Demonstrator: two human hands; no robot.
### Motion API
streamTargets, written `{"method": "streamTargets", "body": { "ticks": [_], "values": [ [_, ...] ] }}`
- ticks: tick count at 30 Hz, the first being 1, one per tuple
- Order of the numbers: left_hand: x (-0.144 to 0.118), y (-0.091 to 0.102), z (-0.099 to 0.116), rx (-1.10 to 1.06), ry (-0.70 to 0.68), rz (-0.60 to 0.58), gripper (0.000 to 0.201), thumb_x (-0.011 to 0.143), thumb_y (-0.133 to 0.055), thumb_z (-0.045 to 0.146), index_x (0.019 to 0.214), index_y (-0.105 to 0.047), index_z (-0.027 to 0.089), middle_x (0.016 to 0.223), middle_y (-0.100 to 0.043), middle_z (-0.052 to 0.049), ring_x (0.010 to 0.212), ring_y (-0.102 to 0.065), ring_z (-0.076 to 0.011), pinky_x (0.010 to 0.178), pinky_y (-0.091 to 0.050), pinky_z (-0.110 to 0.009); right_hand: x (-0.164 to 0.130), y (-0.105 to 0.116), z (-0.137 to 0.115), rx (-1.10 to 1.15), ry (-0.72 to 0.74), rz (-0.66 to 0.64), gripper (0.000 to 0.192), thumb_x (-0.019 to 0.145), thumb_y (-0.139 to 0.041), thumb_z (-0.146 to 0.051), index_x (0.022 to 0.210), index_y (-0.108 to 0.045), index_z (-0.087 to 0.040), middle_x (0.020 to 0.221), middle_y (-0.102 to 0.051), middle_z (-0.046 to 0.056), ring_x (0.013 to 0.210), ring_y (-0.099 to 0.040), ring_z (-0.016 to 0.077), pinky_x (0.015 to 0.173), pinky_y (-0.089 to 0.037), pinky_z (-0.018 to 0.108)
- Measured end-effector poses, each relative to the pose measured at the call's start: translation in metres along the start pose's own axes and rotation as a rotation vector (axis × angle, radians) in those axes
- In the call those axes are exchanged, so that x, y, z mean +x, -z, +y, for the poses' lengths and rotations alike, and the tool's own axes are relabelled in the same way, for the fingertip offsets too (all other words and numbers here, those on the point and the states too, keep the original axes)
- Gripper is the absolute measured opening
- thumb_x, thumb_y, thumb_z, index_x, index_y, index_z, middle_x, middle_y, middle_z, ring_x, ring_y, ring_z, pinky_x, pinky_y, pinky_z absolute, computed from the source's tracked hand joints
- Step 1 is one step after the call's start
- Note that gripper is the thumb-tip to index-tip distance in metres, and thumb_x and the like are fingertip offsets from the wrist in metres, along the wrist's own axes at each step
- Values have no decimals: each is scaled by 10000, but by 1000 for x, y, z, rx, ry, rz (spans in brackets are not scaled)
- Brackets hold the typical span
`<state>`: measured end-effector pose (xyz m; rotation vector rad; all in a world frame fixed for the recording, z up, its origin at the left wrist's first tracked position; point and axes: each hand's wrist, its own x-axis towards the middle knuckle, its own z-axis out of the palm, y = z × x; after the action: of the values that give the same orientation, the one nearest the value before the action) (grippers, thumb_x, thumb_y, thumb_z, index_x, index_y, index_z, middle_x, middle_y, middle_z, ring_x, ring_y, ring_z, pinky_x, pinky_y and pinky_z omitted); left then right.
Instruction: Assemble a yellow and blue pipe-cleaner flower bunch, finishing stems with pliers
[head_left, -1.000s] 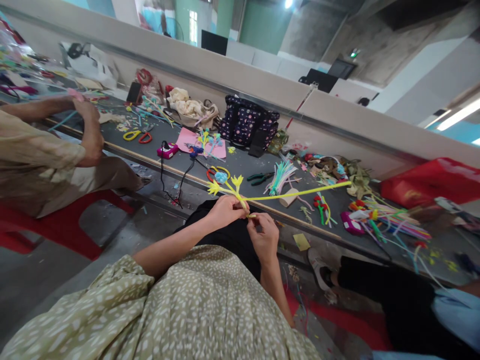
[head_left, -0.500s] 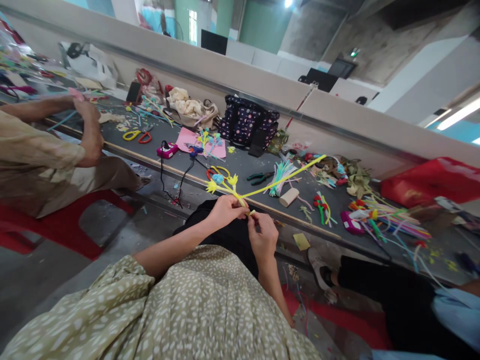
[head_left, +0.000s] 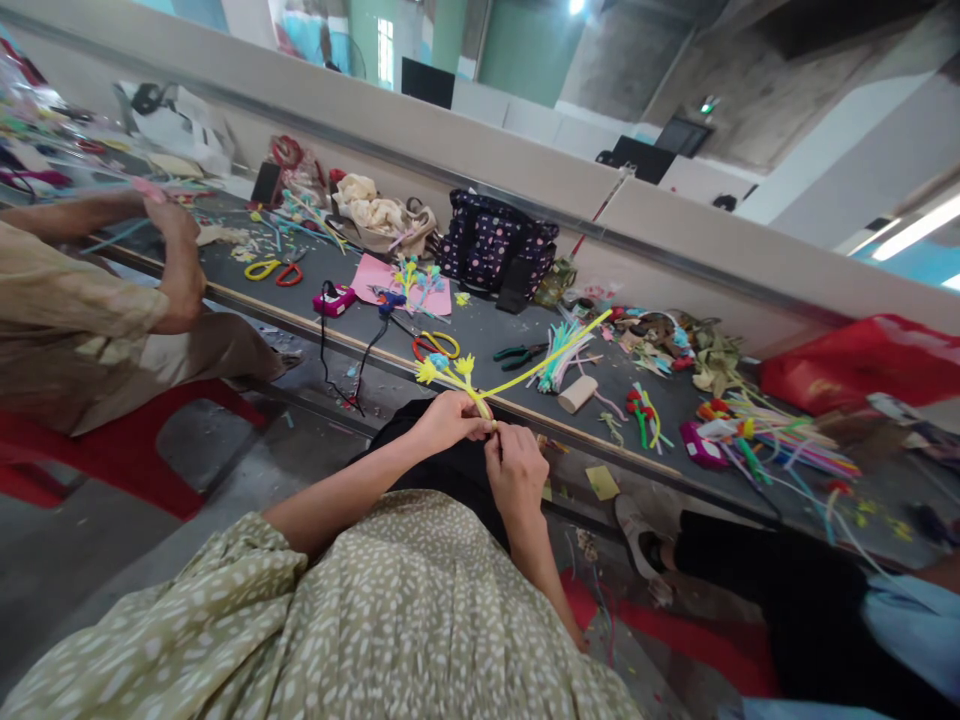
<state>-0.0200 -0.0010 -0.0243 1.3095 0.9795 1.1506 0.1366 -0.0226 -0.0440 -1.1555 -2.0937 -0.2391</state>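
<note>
Above my lap, my left hand pinches the stems of a small bunch of pipe-cleaner flowers, yellow heads with a light blue one. A long yellow pipe cleaner sticks out from the bunch toward the upper right, over the table. My right hand is closed at the lower stem end, its fingertips against my left thumb. What exactly the right fingers grip is mostly hidden, though yellow pipe cleaner shows between the two hands.
On the dark table lie red-and-yellow scissors, a glue gun, pliers, a pipe-cleaner bundle, a cardboard tube and a polka-dot bag. A co-worker's arm is at left; another person's leg is at right.
The long yellow pipe cleaner's far end has drawn in leftward, and its loose end near the right fingers is no longer visible. My right hand has shifted slightly left, closer to the left.
</note>
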Motion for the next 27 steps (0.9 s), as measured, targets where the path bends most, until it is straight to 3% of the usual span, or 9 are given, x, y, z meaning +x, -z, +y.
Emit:
{"method": "streamTargets", "body": {
  "ticks": [5,12,16,24,27],
  "values": [
    [0,2,-7,94,-54,-9,171,682,-744,256,727,-656,116,573,-612,6,537,-571,-99,549,-479,-208,1,1,-2,-31,-28,-35,162,891,-459,-149,886,-612,-200,785,-613,59,788,-534,218,652,-396,296],
    [1,-4,-3,-69,90,61,160,709,-714,240,748,-662,94,616,-673,-32,555,-635,-110,596,-543,-232,0,0,-2,6,-48,2,160,897,-477,-154,902,-632,-197,798,-640,66,787,-556,212,674,-414,294],
    [-2,-2,6,-169,148,47,186,682,-738,234,770,-670,84,618,-683,-46,569,-652,-123,598,-558,-243,-3,-3,0,223,-138,40,156,890,-481,-173,899,-636,-192,824,-658,65,778,-591,194,712,-460,296],
    [-4,0,4,-193,115,24,260,662,-774,316,743,-692,83,604,-660,-34,537,-600,-94,545,-530,-203,-8,-11,4,877,-534,-28,170,882,-545,-336,858,-622,-187,707,-642,-1,588,-610,145,563,-525,263],
    [-3,-1,5,-186,103,40,274,656,-777,322,751,-692,79,613,-664,-39,527,-590,-93,532,-525,-206,-9,-12,4,960,-570,3,198,885,-560,-363,870,-633,-180,714,-642,4,607,-623,148,560,-547,264]
  ]
}}
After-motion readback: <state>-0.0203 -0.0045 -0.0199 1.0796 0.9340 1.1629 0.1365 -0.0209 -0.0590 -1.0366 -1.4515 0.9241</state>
